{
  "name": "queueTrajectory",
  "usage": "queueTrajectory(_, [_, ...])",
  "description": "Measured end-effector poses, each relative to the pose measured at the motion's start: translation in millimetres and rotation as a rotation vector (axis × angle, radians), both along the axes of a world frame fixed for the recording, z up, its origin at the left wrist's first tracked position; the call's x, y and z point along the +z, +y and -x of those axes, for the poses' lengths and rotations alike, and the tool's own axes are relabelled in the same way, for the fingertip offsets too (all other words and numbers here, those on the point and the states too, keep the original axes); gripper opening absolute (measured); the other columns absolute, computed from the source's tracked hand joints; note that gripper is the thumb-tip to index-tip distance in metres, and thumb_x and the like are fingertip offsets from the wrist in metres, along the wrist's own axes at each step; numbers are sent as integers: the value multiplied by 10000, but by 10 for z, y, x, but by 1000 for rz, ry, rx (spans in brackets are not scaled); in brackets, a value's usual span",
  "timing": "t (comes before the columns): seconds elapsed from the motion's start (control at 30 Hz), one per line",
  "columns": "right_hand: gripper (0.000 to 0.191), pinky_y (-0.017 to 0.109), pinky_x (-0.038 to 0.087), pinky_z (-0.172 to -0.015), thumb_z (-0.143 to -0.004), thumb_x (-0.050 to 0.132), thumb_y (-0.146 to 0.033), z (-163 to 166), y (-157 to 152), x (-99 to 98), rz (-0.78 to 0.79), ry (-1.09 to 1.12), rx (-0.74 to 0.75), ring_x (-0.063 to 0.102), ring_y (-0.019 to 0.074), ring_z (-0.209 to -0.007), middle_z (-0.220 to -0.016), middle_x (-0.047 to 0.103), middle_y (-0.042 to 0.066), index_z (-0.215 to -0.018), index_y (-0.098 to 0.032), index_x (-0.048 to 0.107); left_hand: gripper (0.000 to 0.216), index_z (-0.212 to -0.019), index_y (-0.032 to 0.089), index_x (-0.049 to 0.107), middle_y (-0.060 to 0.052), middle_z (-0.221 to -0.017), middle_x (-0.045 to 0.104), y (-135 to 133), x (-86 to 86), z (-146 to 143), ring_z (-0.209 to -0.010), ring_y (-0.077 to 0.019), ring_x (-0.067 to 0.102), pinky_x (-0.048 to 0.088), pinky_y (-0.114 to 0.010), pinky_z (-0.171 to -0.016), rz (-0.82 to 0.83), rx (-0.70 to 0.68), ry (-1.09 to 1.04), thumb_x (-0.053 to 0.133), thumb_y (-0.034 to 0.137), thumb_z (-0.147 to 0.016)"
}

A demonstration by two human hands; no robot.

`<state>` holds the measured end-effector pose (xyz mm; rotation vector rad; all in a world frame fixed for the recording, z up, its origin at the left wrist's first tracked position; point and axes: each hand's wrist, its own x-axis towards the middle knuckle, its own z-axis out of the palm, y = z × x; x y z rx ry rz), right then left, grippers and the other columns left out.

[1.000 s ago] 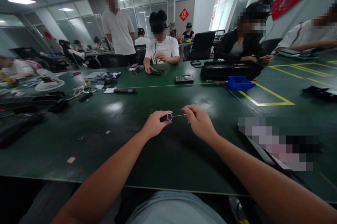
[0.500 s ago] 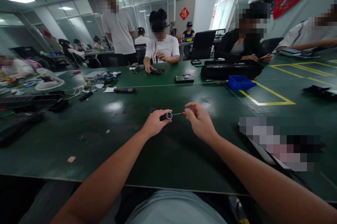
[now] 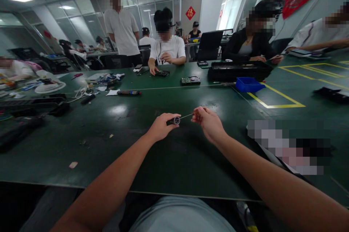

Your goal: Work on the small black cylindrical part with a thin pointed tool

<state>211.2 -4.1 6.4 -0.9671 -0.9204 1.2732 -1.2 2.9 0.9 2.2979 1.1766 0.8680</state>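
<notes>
My left hand (image 3: 161, 126) is closed around a small black cylinder with a silver ring end (image 3: 176, 120), held just above the dark green table (image 3: 117, 144). My right hand (image 3: 207, 122) pinches a thin screwdriver (image 3: 187, 116) whose metal shaft slants down into the cylinder's silver end. The screwdriver's handle is mostly hidden inside my fingers. Both forearms reach in from the bottom of the view.
A blue bin (image 3: 248, 84) and a long black case (image 3: 236, 71) lie at the far right, with a circuit board (image 3: 190, 80) mid-table. Tools, cables and a white fan (image 3: 49, 86) clutter the left. Several people sit or stand across the table. Yellow tape (image 3: 275, 106) marks the right side.
My right hand has rolled and lifted a little, so the screwdriver now slants down to the cylinder instead of lying level. My left hand has stayed put.
</notes>
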Motion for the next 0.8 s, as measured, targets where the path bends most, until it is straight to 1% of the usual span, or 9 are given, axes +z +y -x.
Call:
queueTrajectory(0.07, [264, 314, 532, -616, -814, 676, -442, -10, 23, -3, 102, 57, 26, 537, 132, -560, -621, 559, -7, -737, -196, 613, 417, -1263, 278, 632, -23, -1225, 673, 12, -1, 0, -1138, -218, 577, 418, -392, -1010, -3, -17, 32, 697, 220, -855])
queueTrajectory(0.13, [248, 310, 533, -614, -819, 676, -423, -14, 30, -5, 106, 53, 9, 539, 132, -572, -639, 563, -4, -734, -199, 613, 419, -1270, 279, 627, -25, -1216, 675, 20, -5, -3, -1122, -221, 578, 423, -399, -997, -5, -10, 63, 692, 227, -859])
queueTrajectory(0.23, [238, 302, 520, -623, -829, 661, -434, -6, 21, -21, -8, -34, -45, 563, 138, -625, -708, 594, 2, -775, -207, 613, 416, -1266, 277, 631, -28, -1198, 678, 14, -5, -11, -1101, -224, 579, 428, -399, -984, -1, -1, 85, 692, 232, -857])
queueTrajectory(0.33, [248, 312, 501, -634, -868, 601, -457, -2, -4, -35, -135, -177, -76, 576, 146, -648, -735, 603, 2, -824, -213, 598, 416, -1271, 268, 629, -32, -1176, 684, -5, 9, -12, -1081, -226, 580, 433, -393, -963, 5, 9, 80, 691, 252, -860])
queueTrajectory(0.47, [252, 338, 490, -665, -918, 525, -455, -13, -60, 3, -256, -364, -132, 587, 160, -682, -768, 617, 15, -886, -211, 581, 409, -1267, 262, 633, -35, -1167, 687, -22, 27, -6, -1056, -229, 585, 436, -388, -939, 22, 36, 69, 692, 283, -863])
queueTrajectory(0.6, [245, 357, 497, -688, -936, 498, -440, -13, -112, 59, -310, -431, -144, 598, 172, -693, -775, 627, 25, -913, -209, 573, 417, -1282, 281, 624, -32, -1181, 683, -19, 15, -1, -1064, -233, 584, 433, -391, -940, 20, 46, 67, 684, 313, -870])
queueTrajectory(0.8, [259, 359, 511, -704, -945, 492, -447, 9, -144, 68, -323, -507, -108, 638, 185, -720, -796, 665, 41, -939, -205, 584, 419, -1288, 278, 619, -35, -1216, 675, -14, -8, -1, -1085, -234, 587, 425, -401, -972, 12, 46, 73, 676, 328, -876])
